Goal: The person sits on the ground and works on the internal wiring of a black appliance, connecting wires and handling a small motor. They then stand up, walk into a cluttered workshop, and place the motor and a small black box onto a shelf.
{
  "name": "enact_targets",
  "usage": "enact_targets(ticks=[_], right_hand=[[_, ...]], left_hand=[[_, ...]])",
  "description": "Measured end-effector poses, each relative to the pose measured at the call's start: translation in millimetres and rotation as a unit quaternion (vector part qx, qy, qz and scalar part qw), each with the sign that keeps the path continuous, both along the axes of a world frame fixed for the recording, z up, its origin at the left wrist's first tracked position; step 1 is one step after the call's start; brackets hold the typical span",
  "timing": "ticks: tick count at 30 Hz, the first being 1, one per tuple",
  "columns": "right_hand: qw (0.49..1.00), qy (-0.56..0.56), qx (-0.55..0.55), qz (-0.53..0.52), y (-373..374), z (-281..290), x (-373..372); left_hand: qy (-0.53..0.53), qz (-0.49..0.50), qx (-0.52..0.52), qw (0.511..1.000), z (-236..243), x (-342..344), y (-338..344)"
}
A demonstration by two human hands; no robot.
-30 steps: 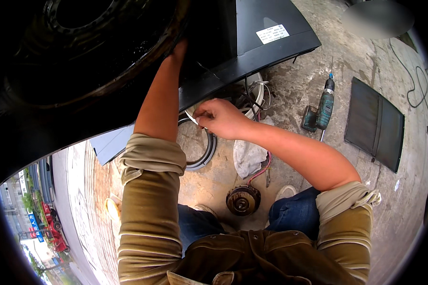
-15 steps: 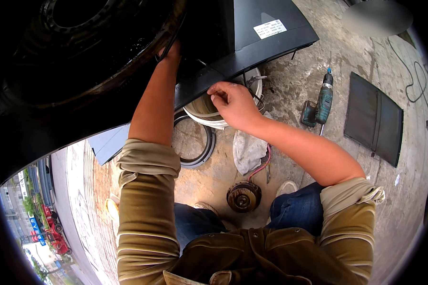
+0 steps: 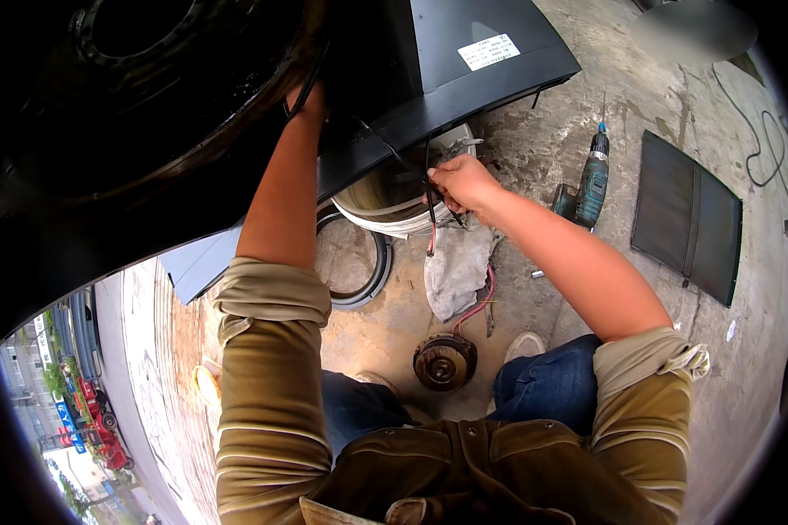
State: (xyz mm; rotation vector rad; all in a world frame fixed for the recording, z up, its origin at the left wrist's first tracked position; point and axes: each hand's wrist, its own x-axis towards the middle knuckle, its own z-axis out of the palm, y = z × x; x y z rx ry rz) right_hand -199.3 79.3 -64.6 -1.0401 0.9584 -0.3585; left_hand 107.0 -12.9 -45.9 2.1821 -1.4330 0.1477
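My left hand reaches up into the dark inside of a black machine casing, beside its large round metal rim. Its fingers are lost in shadow, and a thin black cord crosses near the wrist. Just below the casing's edge, my right hand pinches a black cable that hangs down. Red wire shows at the cable's lower end. Behind that hand stands a white bucket, partly under the casing.
A grey cloth lies below the bucket, near a round oily motor-like part with red wires. A dark ring leans by the bucket. Rightward on the concrete are a cordless drill and a curved black panel.
My right hand has moved slightly right and down and now grips the hanging cable, whose red wire end has come into view. My left hand stays inside the casing. The view has shifted slightly.
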Motion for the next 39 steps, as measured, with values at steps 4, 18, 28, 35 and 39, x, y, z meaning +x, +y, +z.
enact_targets(ticks=[4, 18, 28, 35, 39], right_hand=[[0.999, -0.014, -0.047, 0.004, 3.3, -2.0, 17.4], [0.857, 0.236, -0.452, 0.073, 0.7, -8.4, 16.0], [0.894, 0.225, -0.383, 0.057, -0.3, 1.7, 16.4], [0.922, 0.146, -0.345, -0.096, -5.0, -18.9, 33.5], [0.955, 0.062, -0.277, -0.091, 6.4, -19.8, 41.2]], left_hand=[[-0.344, 0.022, 0.167, 0.924, -7.0, 12.2, -6.6], [-0.394, -0.165, -0.010, 0.904, 13.1, -71.9, -9.5], [-0.189, -0.145, 0.062, 0.969, 26.4, -79.5, 1.4], [-0.339, -0.250, 0.057, 0.905, 45.5, -117.4, 76.4], [-0.318, -0.332, 0.050, 0.887, 67.5, -120.4, 113.7]])
